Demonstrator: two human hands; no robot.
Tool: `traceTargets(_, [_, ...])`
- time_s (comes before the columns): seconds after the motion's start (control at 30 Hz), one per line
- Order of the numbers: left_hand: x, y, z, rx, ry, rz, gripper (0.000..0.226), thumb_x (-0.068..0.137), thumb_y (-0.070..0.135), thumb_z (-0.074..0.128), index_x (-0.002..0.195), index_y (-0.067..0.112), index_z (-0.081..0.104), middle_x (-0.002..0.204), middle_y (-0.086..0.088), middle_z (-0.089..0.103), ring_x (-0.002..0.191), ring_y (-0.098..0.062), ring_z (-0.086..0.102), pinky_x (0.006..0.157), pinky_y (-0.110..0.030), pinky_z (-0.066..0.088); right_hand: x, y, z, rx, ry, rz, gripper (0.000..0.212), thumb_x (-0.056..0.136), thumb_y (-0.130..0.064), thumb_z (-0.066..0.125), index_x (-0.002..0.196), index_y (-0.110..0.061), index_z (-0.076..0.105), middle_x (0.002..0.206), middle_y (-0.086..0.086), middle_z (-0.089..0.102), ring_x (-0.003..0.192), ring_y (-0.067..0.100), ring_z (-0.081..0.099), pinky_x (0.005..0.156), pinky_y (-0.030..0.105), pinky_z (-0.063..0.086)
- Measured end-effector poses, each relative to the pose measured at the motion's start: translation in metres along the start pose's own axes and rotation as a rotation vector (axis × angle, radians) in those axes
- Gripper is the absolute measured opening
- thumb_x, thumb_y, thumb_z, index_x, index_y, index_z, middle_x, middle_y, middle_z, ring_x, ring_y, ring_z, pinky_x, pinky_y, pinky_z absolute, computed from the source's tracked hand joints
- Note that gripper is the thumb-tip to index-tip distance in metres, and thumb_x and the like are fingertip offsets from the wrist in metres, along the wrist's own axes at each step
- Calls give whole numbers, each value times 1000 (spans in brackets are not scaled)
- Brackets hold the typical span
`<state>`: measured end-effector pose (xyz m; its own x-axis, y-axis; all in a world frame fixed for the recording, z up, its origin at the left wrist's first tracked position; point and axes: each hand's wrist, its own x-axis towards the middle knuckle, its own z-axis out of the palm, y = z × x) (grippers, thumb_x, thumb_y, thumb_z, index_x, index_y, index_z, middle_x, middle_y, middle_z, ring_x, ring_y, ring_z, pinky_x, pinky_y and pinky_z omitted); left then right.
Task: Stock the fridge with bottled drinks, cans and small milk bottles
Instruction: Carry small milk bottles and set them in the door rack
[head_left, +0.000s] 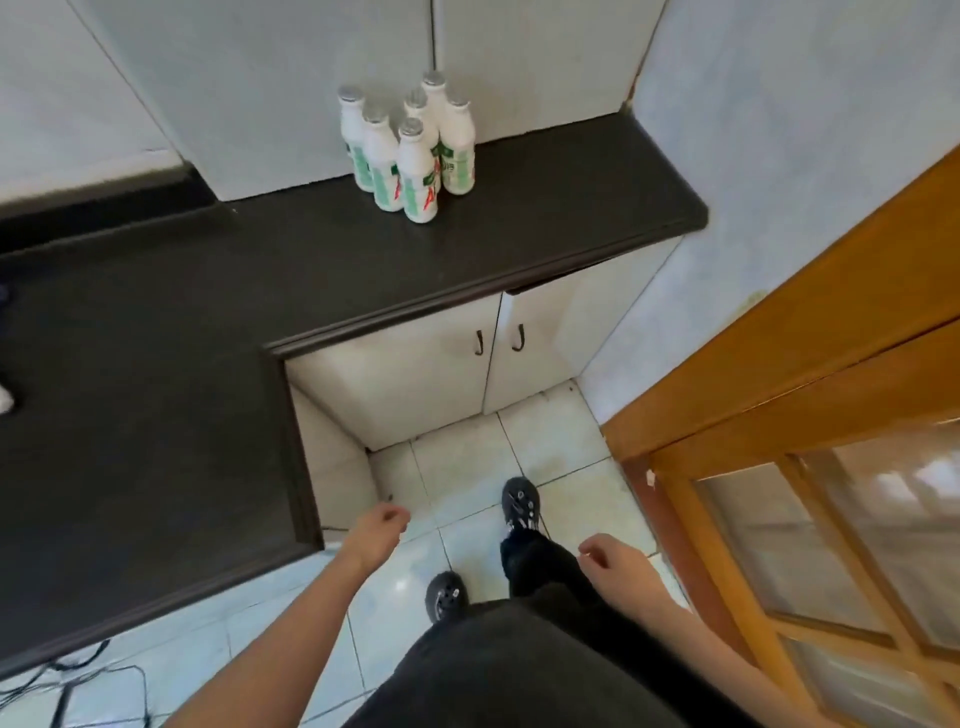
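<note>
- milk bottles (410, 150): rear ones partly hidden by front ones; label txt too blurry to read
- dark item (5, 384) at L edge: cut off, can't ID
- cables (62, 701): cut off btm-left

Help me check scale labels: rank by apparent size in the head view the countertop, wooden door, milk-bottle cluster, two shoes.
1. countertop
2. wooden door
3. milk-bottle cluster
4. right shoe and left shoe: alike, both partly hidden by clothing, so unranked.

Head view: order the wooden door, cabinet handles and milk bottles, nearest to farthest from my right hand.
1. Wooden door, beside the right hand.
2. Cabinet handles, ahead, below the counter.
3. Milk bottles, at the counter's back.
</note>
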<state>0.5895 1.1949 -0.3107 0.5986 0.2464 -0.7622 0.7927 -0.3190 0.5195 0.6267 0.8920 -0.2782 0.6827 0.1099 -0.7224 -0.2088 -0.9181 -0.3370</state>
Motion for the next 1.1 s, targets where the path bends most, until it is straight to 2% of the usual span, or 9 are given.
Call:
traceTargets(0.1, [23,10,2,170,-69,-31,22,97,22,47,98,5,60,98,-14,61,99,-30,58,85,-34,44,32,-3,-13,-13,-47,28,24,95,-28,48,114,-20,59,115,-3,63,104,14,58,91,24,44])
traceTargets(0.2, [33,23,6,168,-45,-48,17,97,27,46,91,14,56,97,-9,62,92,-21,59,85,-33,47,75,-15,-48,-26,-24,19,22,94,-24,50,111,-18,61,115,-2,64,103,13,58,90,22,43])
traceTargets(0.33, [48,79,-13,94,159,14,17,97,30,48,106,24,61,93,7,65,85,-13,59,72,-23,43,139,-69,-125,-7,98,-175,18,93,-18,53,107,-18,64,108,-3,66,99,13,60,88,25,46])
traceTargets(0.43, [62,144,-47,-32,362,131,14,96,29,51,105,27,62,91,12,64,88,-9,62,77,-25,48,176,-137,-181,104,190,-384,13,94,-18,54,101,-25,62,97,-11,64,90,0,59,77,13,44])
traceTargets(0.53, [79,209,-82,-135,532,271,16,95,27,53,108,26,62,96,15,63,90,0,59,82,-24,48,209,-207,-226,191,302,-546,16,93,-20,54,106,-28,59,96,-17,60,89,-6,56,70,6,40])
traceTargets(0.73, [100,291,-126,-213,723,460,25,93,26,55,117,26,57,104,19,58,91,4,56,79,-18,48,247,-307,-273,281,437,-719,36,90,-18,58,125,-16,51,115,-9,51,103,2,52,85,21,44])
traceTargets(0.87, [114,319,-143,-129,759,615,34,89,43,47,123,36,45,108,31,45,100,6,53,79,-12,46,261,-340,-280,293,514,-766,40,89,-19,60,127,-13,48,122,-2,49,110,6,49,89,24,43])
traceTargets(0.97, [125,333,-150,-81,742,664,43,89,42,51,130,34,38,118,26,41,105,3,52,82,-10,43,264,-352,-281,279,532,-755,44,88,-19,61,129,-12,46,125,2,50,114,9,49,92,23,42])
traceTargets(1.1, [136,343,-154,-62,753,645,53,89,46,52,136,25,39,128,10,51,111,3,47,87,-17,42,268,-363,-284,242,552,-752,45,88,-24,61,130,-14,47,126,-1,52,116,7,48,93,19,38])
